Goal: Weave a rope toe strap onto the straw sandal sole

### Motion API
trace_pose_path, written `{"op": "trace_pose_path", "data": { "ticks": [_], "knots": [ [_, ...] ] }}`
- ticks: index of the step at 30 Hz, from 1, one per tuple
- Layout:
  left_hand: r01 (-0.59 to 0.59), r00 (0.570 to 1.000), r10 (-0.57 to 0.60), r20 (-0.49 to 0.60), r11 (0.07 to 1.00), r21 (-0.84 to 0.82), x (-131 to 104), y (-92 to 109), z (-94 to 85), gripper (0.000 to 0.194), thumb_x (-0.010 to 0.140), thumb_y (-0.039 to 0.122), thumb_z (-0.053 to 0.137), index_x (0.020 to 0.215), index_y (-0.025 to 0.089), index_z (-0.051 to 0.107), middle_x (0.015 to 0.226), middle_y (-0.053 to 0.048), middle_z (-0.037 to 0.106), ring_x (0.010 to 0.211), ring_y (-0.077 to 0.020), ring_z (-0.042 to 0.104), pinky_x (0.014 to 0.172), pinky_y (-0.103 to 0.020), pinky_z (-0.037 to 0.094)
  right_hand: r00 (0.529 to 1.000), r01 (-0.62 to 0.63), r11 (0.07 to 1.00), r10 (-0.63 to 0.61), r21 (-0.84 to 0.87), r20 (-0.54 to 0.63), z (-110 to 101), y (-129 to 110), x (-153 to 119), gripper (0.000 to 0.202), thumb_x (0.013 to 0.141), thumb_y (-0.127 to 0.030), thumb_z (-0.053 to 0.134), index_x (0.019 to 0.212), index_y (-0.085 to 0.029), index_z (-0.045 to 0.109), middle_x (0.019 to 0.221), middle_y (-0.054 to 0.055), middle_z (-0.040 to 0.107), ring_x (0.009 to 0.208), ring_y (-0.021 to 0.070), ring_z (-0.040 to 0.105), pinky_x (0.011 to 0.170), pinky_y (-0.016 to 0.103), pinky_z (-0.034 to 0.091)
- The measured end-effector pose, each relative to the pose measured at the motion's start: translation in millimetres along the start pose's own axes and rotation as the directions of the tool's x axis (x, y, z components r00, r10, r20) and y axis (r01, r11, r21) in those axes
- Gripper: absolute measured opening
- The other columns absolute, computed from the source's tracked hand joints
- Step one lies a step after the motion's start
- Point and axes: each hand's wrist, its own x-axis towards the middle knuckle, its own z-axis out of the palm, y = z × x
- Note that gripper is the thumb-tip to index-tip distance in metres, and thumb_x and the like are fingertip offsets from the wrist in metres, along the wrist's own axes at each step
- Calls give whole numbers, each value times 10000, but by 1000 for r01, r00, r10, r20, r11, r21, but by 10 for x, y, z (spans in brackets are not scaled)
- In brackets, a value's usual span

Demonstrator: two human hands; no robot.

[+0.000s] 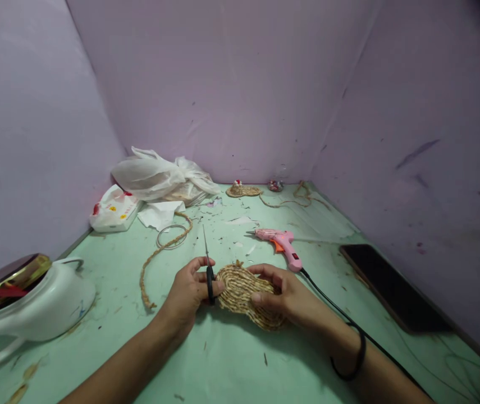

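My left hand (pixel 192 286) is closed on black-handled scissors (pixel 210 278), whose thin blade points away from me. Its thumb reaches the left edge of a woven straw sole (pixel 242 289), coiled from braided cord and narrowed at the middle. Around the right end of that sole my right hand (pixel 279 289) is wrapped, thumb on top and fingers at the far edge. A small frayed tuft sticks up from the sole's far edge. Beyond my right hand lies a pink hot glue gun (pixel 279 241), its nozzle pointing left.
A braided cord (pixel 145 272) crosses a wire ring (pixel 171 237) on the left. Farther back are a plastic bag (pixel 159 174), a box (pixel 115 210) and another coiled sole (pixel 243 192). A white pot (pixel 50 303) stands left; a black phone (pixel 393 286) lies right. A cable (pixel 341 311) runs past my right arm.
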Motion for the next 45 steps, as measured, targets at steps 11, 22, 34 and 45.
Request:
{"op": "trace_pose_path", "data": {
  "ticks": [11,22,34,45],
  "knots": [
    [-290,950,130,284,698,654,-181,92,-4,272,655,199,568,905,198,463,598,41,534,524,-118,465,502,-236,336,998,37,993,-32,-115,47,-15,-34,-86,313,653,-252,686,956,-173,667,727,19,633,623,137,560,606,284,426],
    [-602,790,59,611,-116,790,-262,362,-199,528,669,185,480,1197,180,482,916,-98,617,833,-279,543,707,-410,402,999,-42,979,42,-198,-8,-46,-112,-119,246,592,-194,674,832,-149,706,621,7,611,531,108,495,524,245,381],
    [-639,746,113,656,-157,753,-280,201,-209,617,648,184,498,1263,165,453,942,-122,618,834,-289,546,701,-432,420,999,-11,960,24,-280,40,12,-53,-140,253,617,-167,652,857,-187,731,579,-23,560,507,90,422,497,227,339],
    [-632,772,-1,635,-98,769,-270,154,-249,612,709,172,454,1317,190,384,899,-103,626,755,-266,583,648,-408,421,999,-44,994,45,-101,10,75,-13,-147,227,590,-98,650,773,-200,739,644,-1,654,539,113,530,552,253,422]
  ]
}}
